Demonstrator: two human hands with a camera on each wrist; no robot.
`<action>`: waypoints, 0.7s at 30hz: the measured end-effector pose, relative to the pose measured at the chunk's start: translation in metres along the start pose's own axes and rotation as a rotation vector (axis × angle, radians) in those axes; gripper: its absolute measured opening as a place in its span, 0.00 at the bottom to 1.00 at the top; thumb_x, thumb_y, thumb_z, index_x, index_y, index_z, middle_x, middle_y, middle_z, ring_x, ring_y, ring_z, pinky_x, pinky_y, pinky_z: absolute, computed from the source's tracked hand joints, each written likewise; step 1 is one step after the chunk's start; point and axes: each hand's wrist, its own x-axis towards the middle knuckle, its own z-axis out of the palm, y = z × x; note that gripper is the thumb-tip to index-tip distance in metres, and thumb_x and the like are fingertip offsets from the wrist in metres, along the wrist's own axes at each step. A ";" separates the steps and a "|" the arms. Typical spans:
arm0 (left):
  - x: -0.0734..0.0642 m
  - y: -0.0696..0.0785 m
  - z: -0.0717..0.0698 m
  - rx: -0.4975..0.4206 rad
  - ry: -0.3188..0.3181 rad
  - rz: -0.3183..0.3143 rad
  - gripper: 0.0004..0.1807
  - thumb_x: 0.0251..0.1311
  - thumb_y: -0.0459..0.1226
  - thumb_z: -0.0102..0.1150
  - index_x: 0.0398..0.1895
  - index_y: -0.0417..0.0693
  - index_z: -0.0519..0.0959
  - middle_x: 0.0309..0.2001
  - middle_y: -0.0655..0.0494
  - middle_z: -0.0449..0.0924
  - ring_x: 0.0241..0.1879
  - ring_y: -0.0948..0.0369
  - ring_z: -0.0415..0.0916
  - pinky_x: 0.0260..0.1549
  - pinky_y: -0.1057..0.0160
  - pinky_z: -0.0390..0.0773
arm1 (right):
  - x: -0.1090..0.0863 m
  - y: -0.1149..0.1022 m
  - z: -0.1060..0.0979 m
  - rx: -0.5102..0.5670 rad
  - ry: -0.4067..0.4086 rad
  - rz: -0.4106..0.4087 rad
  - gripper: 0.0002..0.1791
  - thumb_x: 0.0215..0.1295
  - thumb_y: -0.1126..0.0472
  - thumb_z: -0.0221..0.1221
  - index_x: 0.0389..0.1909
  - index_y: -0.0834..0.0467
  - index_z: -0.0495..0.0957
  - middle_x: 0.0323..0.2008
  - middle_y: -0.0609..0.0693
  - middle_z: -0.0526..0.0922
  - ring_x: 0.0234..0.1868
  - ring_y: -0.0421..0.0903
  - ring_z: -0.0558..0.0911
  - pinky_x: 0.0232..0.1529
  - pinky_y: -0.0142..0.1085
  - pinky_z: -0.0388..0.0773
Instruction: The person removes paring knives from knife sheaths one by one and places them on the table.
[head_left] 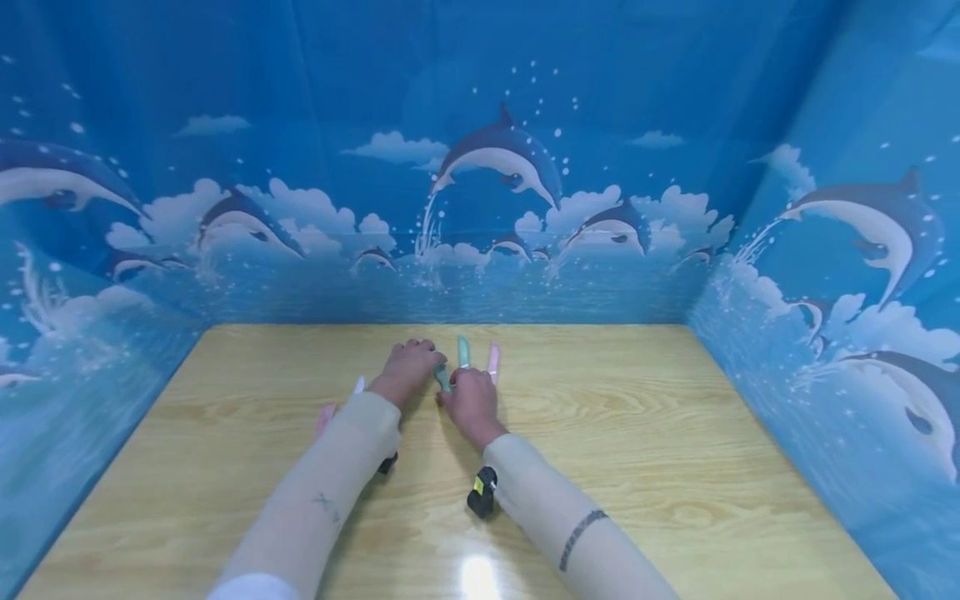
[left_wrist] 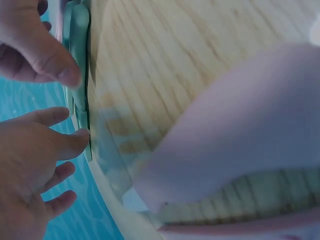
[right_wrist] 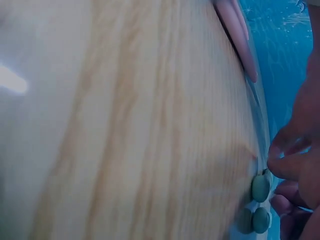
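In the head view my left hand [head_left: 408,367] and right hand [head_left: 472,400] meet near the table's far edge. Between them lies a slim green knife-like piece [head_left: 441,377]. My right hand [left_wrist: 35,45] has its thumb laid across the green body [left_wrist: 79,40], other fingers bent behind. Lower in that left wrist view, my left hand [left_wrist: 30,170] spreads its fingers, thumb touching the narrow green end. Rounded green ends [right_wrist: 260,188] show beside my right fingertips [right_wrist: 280,162] in the right wrist view. Another green piece [head_left: 463,350] stands just beyond the right hand.
A slim pink piece [head_left: 493,358] lies right of the green one. Under the left forearm, a white tip [head_left: 359,385] and a pink piece [head_left: 326,417] show partly. A large blurred lavender shape [left_wrist: 225,135] crosses the left wrist view. Dolphin-printed curtains [head_left: 480,283] border the wooden table [head_left: 637,433].
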 end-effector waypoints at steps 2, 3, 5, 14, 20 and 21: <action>0.000 0.002 0.000 0.014 0.004 0.009 0.22 0.57 0.31 0.65 0.55 0.57 0.79 0.59 0.47 0.75 0.59 0.46 0.69 0.59 0.41 0.70 | 0.001 -0.002 0.002 -0.015 -0.012 0.014 0.13 0.54 0.53 0.71 0.29 0.59 0.82 0.27 0.51 0.81 0.32 0.49 0.78 0.37 0.40 0.78; -0.001 0.003 -0.001 0.015 0.007 0.016 0.21 0.57 0.31 0.65 0.54 0.56 0.80 0.58 0.48 0.75 0.59 0.46 0.69 0.59 0.41 0.70 | 0.001 -0.002 0.003 -0.025 -0.020 0.022 0.13 0.54 0.53 0.71 0.27 0.58 0.82 0.26 0.50 0.81 0.31 0.48 0.78 0.37 0.40 0.77; -0.001 0.004 0.000 0.012 0.009 0.025 0.20 0.57 0.31 0.65 0.53 0.56 0.80 0.58 0.48 0.75 0.59 0.46 0.69 0.59 0.40 0.69 | 0.002 -0.003 0.004 -0.041 -0.031 0.038 0.13 0.54 0.53 0.71 0.25 0.57 0.80 0.24 0.49 0.79 0.30 0.47 0.77 0.36 0.39 0.77; 0.004 0.003 0.004 0.064 0.003 0.011 0.17 0.61 0.34 0.62 0.53 0.57 0.81 0.55 0.48 0.78 0.57 0.46 0.71 0.60 0.36 0.66 | 0.002 -0.005 0.005 -0.075 -0.068 0.096 0.14 0.55 0.53 0.69 0.21 0.55 0.78 0.23 0.48 0.77 0.29 0.47 0.76 0.33 0.39 0.76; 0.004 0.003 0.005 0.110 0.009 -0.002 0.17 0.61 0.33 0.62 0.52 0.57 0.80 0.55 0.47 0.78 0.58 0.46 0.71 0.60 0.35 0.65 | 0.002 -0.007 0.007 -0.075 -0.074 0.114 0.15 0.56 0.53 0.68 0.18 0.54 0.76 0.21 0.47 0.77 0.30 0.47 0.75 0.35 0.40 0.76; 0.004 0.003 0.006 0.118 0.008 -0.006 0.17 0.61 0.33 0.62 0.53 0.57 0.80 0.55 0.47 0.78 0.58 0.45 0.70 0.60 0.34 0.65 | 0.002 -0.008 0.007 -0.073 -0.076 0.115 0.15 0.56 0.53 0.68 0.18 0.54 0.76 0.21 0.46 0.76 0.30 0.46 0.75 0.35 0.40 0.76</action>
